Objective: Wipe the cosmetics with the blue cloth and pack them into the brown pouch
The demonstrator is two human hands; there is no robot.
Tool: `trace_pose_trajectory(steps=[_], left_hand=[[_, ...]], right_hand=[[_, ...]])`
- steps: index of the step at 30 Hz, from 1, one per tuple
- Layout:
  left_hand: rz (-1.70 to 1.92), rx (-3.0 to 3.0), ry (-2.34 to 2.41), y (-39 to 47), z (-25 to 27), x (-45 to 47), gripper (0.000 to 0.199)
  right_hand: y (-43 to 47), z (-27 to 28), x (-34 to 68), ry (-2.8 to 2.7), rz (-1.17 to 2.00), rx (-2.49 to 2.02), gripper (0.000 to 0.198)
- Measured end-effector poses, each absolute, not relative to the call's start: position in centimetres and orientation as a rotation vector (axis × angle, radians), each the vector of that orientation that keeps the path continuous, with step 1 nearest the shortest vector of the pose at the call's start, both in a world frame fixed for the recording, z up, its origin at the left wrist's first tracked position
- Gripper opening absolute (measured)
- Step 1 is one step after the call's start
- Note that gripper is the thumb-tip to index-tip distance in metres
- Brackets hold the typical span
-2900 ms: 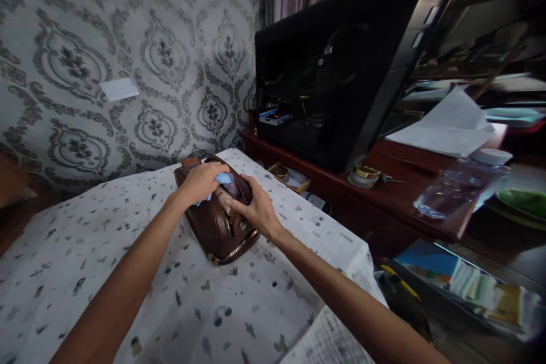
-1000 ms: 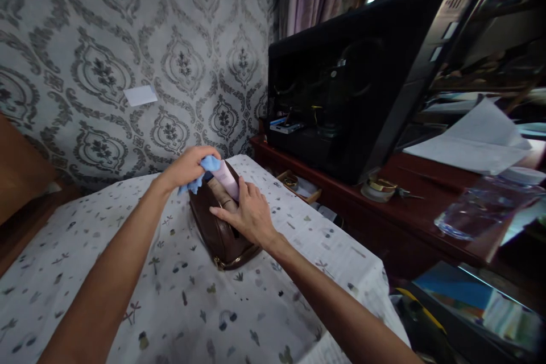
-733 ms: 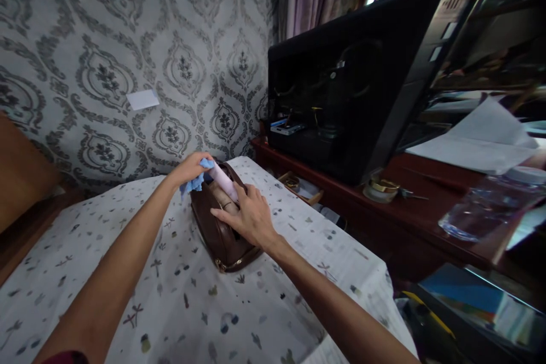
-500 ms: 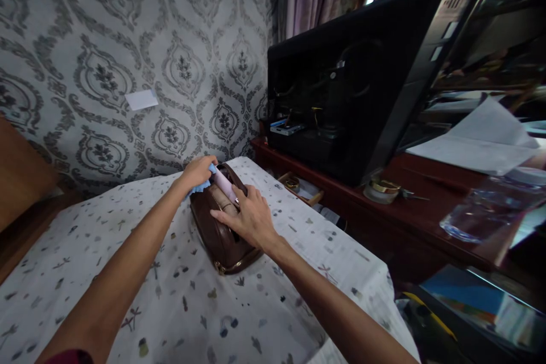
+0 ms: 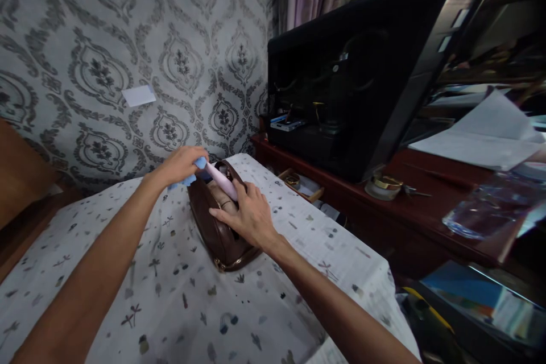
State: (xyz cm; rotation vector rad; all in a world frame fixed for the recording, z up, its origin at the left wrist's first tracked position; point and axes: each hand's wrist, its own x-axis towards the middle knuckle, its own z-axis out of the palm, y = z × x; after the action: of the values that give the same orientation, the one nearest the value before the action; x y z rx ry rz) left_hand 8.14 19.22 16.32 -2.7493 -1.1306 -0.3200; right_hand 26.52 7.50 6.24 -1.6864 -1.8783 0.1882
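A brown handbag (image 5: 209, 220) with a gold-coloured zip lies on the bed, its top unzipped and its beige lining showing. Above its far left edge, my left hand (image 5: 181, 164) is closed on a light blue, crumpled, cloth-like piece (image 5: 184, 181). From beside that hand, a smooth lilac item (image 5: 222, 179) slants down into the mouth of the bag; its exact kind does not show. My right hand (image 5: 251, 213) lies over the bag's right side, thumb spread away from the fingers. Its fingertips are near the lower end of the lilac item; whether they grip it is unclear.
A patterned white sheet (image 5: 183, 307) covers the bed. On the right, a dark red desk (image 5: 426, 205) carries a large black computer case (image 5: 341, 96), a round gold-rimmed container (image 5: 383, 187), papers and a clear plastic container (image 5: 473, 210). An open drawer (image 5: 305, 186) sticks out below the case.
My left hand has moved left and slightly up with the blue piece. The lilac item's far end has shifted left, out over the bag's edge. My right hand has stayed in place.
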Motion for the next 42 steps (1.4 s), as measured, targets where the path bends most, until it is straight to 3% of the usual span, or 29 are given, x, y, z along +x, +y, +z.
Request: trace_pose_trajectory(steps=[10,17,21,25,29,35,42], left_hand=[[-0.351,-2.828,-1.185,15.5,18.5,9.3,0.029],[-0.572,-2.433,-1.211,14.8,20.1,8.8,0.035],[-0.453,-2.335,-1.183,11.7,17.5,11.2,0.031],[-0.263,-2.620,-1.125,9.6,13.0,13.2,0.031],[-0.421,-2.797,-1.257,10.2,11.9,12.4,0.040],[-0.584,-2.824,-1.303,12.7,11.8,9.7,0.048],[-0.627,-2.815,-1.329,14.4,10.7,9.8,0.034]], right_hand=[[7.3,6.5,26.5,-1.910,0.198,-1.696,0.094],[7.4,6.1,26.6,-1.888,0.172,-1.670,0.095],[7.5,5.9,26.5,-1.871,0.173,-1.648,0.093],[7.7,5.7,26.6,-1.842,0.196,-1.607,0.095],[7.5,6.0,26.7,-1.854,0.235,-1.598,0.095],[7.1,6.2,26.9,-1.911,0.239,-1.609,0.077],[7.2,7.1,26.9,-1.972,0.227,-1.641,0.071]])
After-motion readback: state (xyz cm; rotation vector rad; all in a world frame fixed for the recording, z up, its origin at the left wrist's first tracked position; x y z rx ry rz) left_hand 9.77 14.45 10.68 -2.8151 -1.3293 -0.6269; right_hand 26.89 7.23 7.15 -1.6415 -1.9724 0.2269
